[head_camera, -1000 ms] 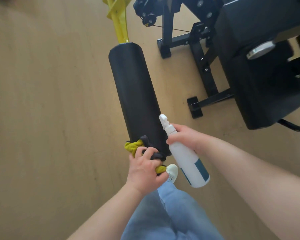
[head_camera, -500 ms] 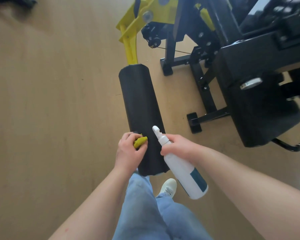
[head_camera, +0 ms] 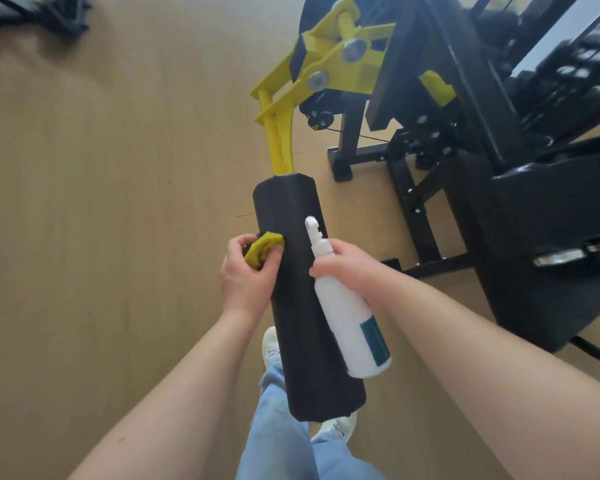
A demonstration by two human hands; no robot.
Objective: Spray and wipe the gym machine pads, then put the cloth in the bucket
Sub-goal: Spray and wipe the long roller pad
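Pale wooden floor in soft daylight, black steel machine frame on the right, yellow lever arm far centre, thin cable beside it, dark equipment base far left.

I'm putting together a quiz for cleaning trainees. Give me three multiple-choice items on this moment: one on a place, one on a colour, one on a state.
1. Where is the cloth pressed?
A. Against the left side of the roller pad
B. On the floor
C. On the machine's seat

2. What colour is the machine arm that carries the roller pad?
A. Red
B. Yellow
C. Blue

3. What is the right hand doing?
A. Hanging idle
B. Gripping the roller pad
C. Holding the spray bottle

Answers:
1 A: the left hand holds the bunched cloth against the pad's left edge.
2 B: the arm entering the pad's far end is bright yellow.
3 C: its fingers wrap the bottle just below the nozzle, in front of the pad.
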